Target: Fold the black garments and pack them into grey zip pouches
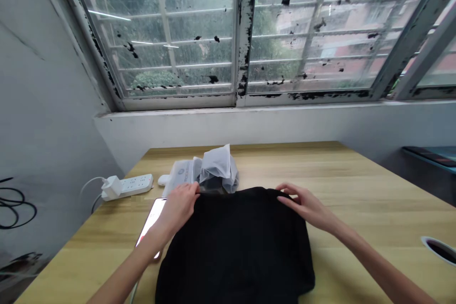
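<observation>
A black garment (237, 247) lies spread on the wooden table (356, 185) in front of me. My left hand (180, 206) rests on its far left corner, fingers curled over the edge of the cloth. My right hand (302, 204) lies on the far right corner, fingers stretched and pressed on the fabric. Just beyond the garment sits a frosted plastic bag (217, 168) with something dark inside, and a flat packet (181, 173) beside it.
A phone (151, 221) with a lit screen lies under my left forearm. A white power strip (133, 184) with a plugged charger (110, 187) sits at the far left. A round cable hole (440, 249) is at the right edge. A window sill and wall close off the back.
</observation>
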### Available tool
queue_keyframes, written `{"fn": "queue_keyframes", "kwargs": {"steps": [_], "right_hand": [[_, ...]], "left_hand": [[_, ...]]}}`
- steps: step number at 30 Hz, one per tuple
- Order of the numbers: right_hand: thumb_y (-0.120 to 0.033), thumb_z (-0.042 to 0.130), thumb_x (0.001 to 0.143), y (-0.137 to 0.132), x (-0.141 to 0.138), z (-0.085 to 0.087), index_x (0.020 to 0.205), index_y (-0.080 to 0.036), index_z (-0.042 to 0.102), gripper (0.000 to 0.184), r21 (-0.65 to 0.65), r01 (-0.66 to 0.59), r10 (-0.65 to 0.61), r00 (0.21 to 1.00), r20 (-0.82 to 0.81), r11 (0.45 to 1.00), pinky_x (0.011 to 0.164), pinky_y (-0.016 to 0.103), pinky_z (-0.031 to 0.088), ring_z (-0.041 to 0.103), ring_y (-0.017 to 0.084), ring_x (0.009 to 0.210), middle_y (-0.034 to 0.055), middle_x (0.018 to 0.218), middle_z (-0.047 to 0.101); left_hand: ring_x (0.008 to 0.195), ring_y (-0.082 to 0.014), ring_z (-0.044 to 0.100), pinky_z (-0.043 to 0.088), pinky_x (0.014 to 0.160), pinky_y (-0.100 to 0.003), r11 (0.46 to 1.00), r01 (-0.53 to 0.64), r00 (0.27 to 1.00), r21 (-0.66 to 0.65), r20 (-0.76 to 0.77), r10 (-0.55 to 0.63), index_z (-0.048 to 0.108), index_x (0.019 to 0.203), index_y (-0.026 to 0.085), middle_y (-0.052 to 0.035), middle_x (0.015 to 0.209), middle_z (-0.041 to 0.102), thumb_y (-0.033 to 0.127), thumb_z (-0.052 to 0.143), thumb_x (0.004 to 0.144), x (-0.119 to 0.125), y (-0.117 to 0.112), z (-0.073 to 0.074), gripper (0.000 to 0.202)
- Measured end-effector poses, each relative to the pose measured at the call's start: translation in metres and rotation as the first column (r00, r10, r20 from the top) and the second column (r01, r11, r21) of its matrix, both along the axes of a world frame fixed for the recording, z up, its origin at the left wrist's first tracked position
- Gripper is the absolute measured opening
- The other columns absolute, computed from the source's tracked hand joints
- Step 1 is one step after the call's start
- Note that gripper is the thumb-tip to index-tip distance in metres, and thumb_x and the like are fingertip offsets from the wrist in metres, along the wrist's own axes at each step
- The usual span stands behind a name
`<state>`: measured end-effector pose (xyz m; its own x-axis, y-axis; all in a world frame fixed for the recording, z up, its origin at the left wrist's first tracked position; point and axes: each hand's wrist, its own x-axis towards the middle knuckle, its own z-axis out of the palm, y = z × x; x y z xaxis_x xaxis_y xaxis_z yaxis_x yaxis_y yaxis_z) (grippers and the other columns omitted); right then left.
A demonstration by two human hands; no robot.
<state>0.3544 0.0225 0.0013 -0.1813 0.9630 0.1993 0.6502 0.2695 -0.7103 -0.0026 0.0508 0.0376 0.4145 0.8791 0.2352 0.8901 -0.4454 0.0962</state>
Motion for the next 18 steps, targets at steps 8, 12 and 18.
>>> {"fn": "queue_keyframes", "kwargs": {"steps": [8,12,18], "right_hand": [[-0.039,0.06,0.08,0.012,0.012,0.035,0.073,-0.023,0.06,0.018,0.144,0.081,-0.076,0.996,-0.041,0.986,0.066,0.034,0.055,0.066,0.023,0.072,0.0032,0.075,0.068],[-0.025,0.061,0.075,0.013,-0.008,0.016,0.09,-0.024,0.067,0.016,0.25,-0.069,0.022,0.982,0.187,0.966,0.083,0.043,0.054,0.068,0.027,0.089,0.0063,0.091,0.074],[-0.03,0.052,0.091,0.018,-0.031,0.002,0.081,-0.025,0.07,0.021,0.277,-0.154,0.081,0.963,0.259,0.949,0.079,0.047,0.054,0.066,0.029,0.082,0.0088,0.082,0.073]], "left_hand": [[0.082,-0.0225,0.068,0.051,0.075,-0.033,0.979,0.03,0.951,0.2,0.296,-0.089,0.058,0.091,0.025,-0.0007,0.088,0.071,0.02,0.047,0.097,-0.017,-0.005,0.032,0.013],[0.082,-0.0228,0.066,0.052,0.075,-0.034,0.979,0.154,0.951,0.131,0.248,-0.183,0.058,0.088,0.024,-0.0011,0.085,0.07,0.017,0.051,0.094,-0.011,-0.011,0.012,0.012],[0.085,-0.0231,0.064,0.051,0.078,-0.036,0.988,0.155,0.953,0.005,0.262,-0.151,0.057,0.088,0.025,-0.0018,0.088,0.069,0.019,0.05,0.094,-0.015,-0.019,0.005,0.011]]}}
